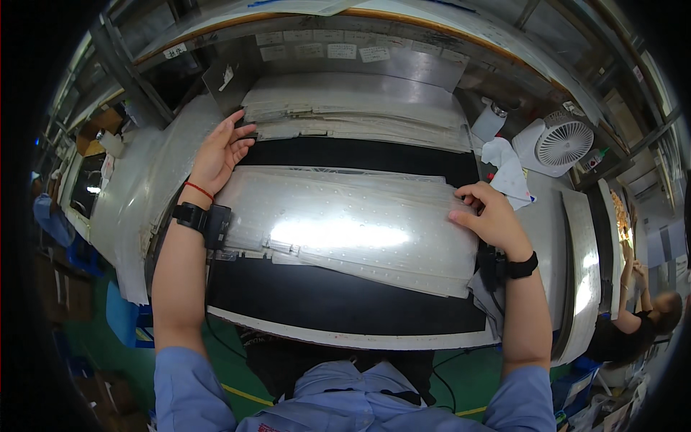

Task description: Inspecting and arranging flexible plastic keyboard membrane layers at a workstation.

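A front stack of translucent plastic sheets (345, 209), with rows of small raised dots, lies on the black work mat (345, 299). Its edges are fanned unevenly, and light glares off the middle. My right hand (497, 219) rests at the stack's right end, thumb and bent index finger apart on the top sheet. Beyond the mat's bare strip is a rear stack of similar sheets (360, 108). Beside that stack's left end, my left hand (219, 155) is open with fingers stretched out; whether its fingertips touch the sheets I cannot tell.
At the right back stand a white fan (561, 144), a metal-topped bottle (489, 121) and a crumpled white cloth (507, 169). More sheets (158, 173) are piled at the left, and others (581, 266) at the right. A shelf (360, 21) crosses above. Another person (633, 327) works at far right.
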{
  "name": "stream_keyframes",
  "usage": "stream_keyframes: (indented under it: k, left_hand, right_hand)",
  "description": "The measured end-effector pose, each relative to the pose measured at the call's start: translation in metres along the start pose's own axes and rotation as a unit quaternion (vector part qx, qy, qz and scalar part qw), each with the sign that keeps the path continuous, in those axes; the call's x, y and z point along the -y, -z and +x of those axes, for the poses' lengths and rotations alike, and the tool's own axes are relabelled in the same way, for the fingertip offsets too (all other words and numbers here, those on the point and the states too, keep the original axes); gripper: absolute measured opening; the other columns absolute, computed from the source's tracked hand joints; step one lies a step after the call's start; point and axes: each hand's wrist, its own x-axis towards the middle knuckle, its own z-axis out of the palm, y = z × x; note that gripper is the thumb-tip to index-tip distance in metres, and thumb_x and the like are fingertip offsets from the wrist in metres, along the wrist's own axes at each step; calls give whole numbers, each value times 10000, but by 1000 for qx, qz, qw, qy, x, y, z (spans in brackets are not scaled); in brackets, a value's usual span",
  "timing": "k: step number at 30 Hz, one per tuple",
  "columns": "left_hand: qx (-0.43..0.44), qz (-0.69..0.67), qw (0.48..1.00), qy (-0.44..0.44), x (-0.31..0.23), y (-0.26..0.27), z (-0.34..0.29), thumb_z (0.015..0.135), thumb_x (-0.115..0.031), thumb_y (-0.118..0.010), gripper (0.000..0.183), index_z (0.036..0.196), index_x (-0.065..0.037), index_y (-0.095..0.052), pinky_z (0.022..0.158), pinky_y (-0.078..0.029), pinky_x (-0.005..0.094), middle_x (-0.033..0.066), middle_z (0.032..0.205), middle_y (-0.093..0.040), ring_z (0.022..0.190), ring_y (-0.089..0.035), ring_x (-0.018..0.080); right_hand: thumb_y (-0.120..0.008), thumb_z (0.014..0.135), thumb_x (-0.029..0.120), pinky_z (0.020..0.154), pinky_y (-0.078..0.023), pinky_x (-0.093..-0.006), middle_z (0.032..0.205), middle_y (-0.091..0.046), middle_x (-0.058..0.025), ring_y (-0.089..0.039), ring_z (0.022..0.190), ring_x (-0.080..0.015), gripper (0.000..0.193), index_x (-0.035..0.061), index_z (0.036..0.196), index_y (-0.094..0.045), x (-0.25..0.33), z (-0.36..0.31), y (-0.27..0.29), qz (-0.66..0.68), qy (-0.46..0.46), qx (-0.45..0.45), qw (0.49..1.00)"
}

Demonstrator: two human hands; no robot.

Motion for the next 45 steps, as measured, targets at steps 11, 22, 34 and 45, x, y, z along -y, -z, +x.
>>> stream_keyframes:
  k: [11, 22, 34, 45]
  left_hand:
    - [-5, 15, 1000, 9, 0, 2, 1, 1047, -235, -445, 388, 1375, -28, -456, 785, -528, 233, 87, 1148, -635, 917, -629, 128]
    - [7, 61, 997, 35, -6, -6, -5, 1035, -234, -475, 396, 1360, -7, -475, 851, -522, 258, 114, 1191, -631, 971, -629, 146]
    - [94, 197, 975, 47, -8, -10, -11, 865, 15, -637, 476, 1323, 12, -509, 850, -504, 206, 50, 1122, -635, 926, -611, 79]
    - [77, 123, 988, -47, 2, -1, -4, 870, 24, -648, 484, 1329, -20, -500, 842, -477, 170, 2, 1074, -588, 935, -582, 58]
  right_hand:
    - [-862, 701, 200, 777, -457, -253, 914, -603, -13, -555, 853, -107, 493, 21, 1106, -646, 5, -3, 3, 84, -43, 54, 994]
    - [-765, 792, 87, 797, -480, -258, 922, -674, -31, -610, 864, -116, 215, 13, 971, -672, 4, -2, 1, 158, 9, 9, 987]
    - [-710, 865, 144, 710, -471, -249, 896, -661, -42, -586, 790, -106, 200, 4, 1005, -682, -13, 6, 1, 110, -76, -72, 988]
    - [-768, 804, 233, 696, -460, -292, 857, -591, -69, -539, 753, -169, 294, 18, 980, -672, -8, 3, 0, -8, -20, -15, 1000]
